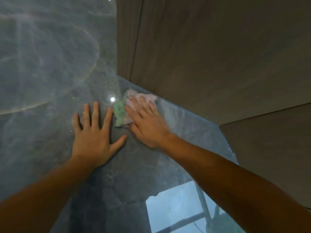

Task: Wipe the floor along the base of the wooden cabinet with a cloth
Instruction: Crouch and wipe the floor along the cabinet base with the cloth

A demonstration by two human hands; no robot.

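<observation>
A crumpled pink and green cloth (121, 113) lies on the glossy grey floor (50, 73) close to the base of the wooden cabinet (210, 56). My right hand (148, 121) presses flat on top of the cloth, fingers spread and a little blurred, so part of the cloth is hidden under it. My left hand (94, 132) rests flat on the bare floor just left of the cloth, fingers apart, holding nothing. The cabinet's bottom edge runs diagonally from the upper middle down to the right.
The cabinet fronts fill the upper right, with a vertical seam (136, 39) between panels and a lower panel (269, 148) at the right. A bright window reflection (176, 207) shows on the floor at the bottom. Open floor stretches to the left.
</observation>
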